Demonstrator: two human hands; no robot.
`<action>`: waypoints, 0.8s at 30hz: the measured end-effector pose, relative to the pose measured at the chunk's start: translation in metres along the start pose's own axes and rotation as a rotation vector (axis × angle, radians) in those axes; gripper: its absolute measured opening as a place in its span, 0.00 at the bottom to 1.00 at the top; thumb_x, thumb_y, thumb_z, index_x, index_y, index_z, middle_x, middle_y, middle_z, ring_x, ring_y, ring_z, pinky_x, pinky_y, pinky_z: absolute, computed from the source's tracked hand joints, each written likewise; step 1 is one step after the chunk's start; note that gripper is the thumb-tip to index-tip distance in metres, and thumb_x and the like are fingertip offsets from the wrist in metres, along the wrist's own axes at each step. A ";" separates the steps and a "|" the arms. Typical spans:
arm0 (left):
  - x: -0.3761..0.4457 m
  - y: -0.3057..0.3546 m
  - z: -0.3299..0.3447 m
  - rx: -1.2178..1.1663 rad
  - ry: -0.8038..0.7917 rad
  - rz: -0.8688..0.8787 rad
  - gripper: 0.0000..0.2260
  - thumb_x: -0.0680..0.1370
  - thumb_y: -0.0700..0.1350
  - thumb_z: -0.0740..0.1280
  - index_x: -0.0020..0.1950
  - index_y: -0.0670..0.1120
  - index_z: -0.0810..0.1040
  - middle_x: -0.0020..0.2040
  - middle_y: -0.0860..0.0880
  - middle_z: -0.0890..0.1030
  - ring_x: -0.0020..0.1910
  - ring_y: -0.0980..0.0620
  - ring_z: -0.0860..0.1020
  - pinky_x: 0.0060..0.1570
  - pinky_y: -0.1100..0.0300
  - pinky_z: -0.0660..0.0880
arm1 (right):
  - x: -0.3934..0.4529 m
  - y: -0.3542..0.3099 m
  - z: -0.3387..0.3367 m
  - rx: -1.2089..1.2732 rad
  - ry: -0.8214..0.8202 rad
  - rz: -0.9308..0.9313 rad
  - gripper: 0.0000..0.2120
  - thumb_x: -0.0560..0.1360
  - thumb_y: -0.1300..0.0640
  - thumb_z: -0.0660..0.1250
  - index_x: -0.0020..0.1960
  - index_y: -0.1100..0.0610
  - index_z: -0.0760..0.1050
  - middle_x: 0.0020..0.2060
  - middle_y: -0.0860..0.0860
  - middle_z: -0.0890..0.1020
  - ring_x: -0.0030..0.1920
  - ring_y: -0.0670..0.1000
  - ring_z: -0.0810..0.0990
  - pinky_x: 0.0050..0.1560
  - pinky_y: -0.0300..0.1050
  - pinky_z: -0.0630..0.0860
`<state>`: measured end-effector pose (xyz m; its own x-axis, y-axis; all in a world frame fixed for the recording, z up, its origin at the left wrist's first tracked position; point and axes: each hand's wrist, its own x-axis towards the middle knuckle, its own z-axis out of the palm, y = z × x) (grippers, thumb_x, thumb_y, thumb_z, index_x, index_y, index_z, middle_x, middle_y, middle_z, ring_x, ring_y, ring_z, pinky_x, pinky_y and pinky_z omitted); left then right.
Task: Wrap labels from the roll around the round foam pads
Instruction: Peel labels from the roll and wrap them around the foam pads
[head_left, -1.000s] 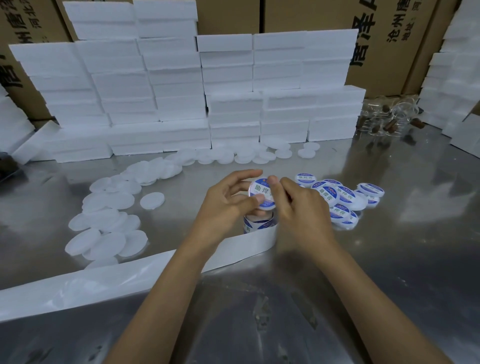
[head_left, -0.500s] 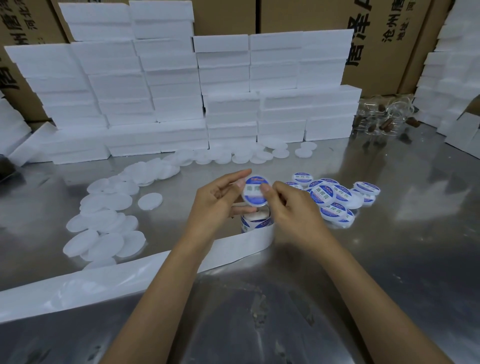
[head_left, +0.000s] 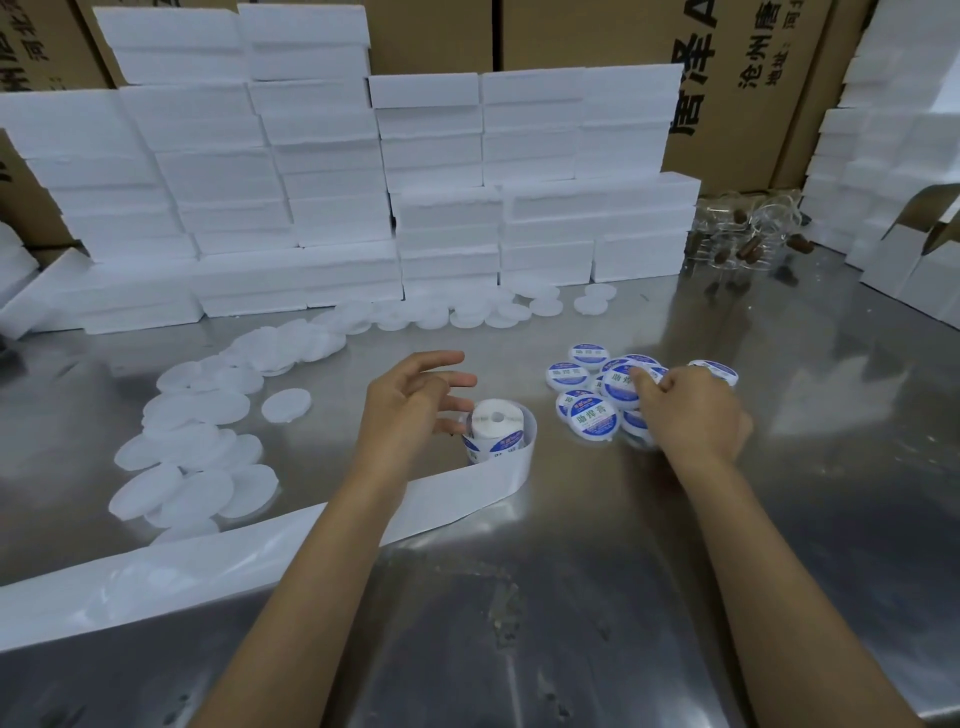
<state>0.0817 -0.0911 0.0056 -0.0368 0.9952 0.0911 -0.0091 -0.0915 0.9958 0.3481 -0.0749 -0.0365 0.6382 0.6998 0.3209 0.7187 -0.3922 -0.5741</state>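
My left hand hovers, fingers loosely spread, beside the label roll at centre; my right hand rests curled on the labelled pads, grip unclear.

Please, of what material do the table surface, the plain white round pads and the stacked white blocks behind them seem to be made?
Table: probably stainless steel, brushed and glossy; it mirrors light and shows blurred reflections.
Plain round pads: likely thin white foam, matte, slightly translucent at the edges.
Stacked blocks: apparently white expanded foam, matte, with rough, crumbly edges.
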 end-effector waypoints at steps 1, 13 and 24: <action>0.000 -0.001 -0.001 -0.020 0.006 -0.010 0.14 0.79 0.34 0.60 0.54 0.47 0.83 0.46 0.47 0.87 0.38 0.50 0.84 0.37 0.57 0.82 | -0.001 -0.001 -0.001 0.016 0.005 -0.002 0.25 0.78 0.41 0.63 0.31 0.58 0.70 0.31 0.52 0.77 0.36 0.57 0.74 0.41 0.45 0.66; 0.026 -0.013 -0.037 0.318 0.261 -0.029 0.11 0.79 0.38 0.61 0.51 0.49 0.81 0.53 0.48 0.84 0.50 0.47 0.80 0.50 0.53 0.79 | -0.059 -0.056 0.016 0.398 -0.134 -0.344 0.21 0.80 0.46 0.61 0.32 0.54 0.64 0.25 0.48 0.71 0.30 0.50 0.70 0.33 0.46 0.65; 0.077 -0.040 -0.094 1.192 0.259 -0.305 0.22 0.82 0.45 0.57 0.76 0.40 0.61 0.73 0.31 0.64 0.73 0.34 0.60 0.71 0.48 0.59 | -0.060 -0.059 0.021 0.618 -0.267 -0.238 0.20 0.82 0.47 0.59 0.34 0.54 0.73 0.29 0.44 0.79 0.33 0.45 0.75 0.38 0.44 0.70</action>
<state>-0.0150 -0.0142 -0.0280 -0.3879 0.9216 -0.0154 0.8501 0.3642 0.3805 0.2619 -0.0812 -0.0371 0.3373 0.8777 0.3405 0.4916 0.1442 -0.8588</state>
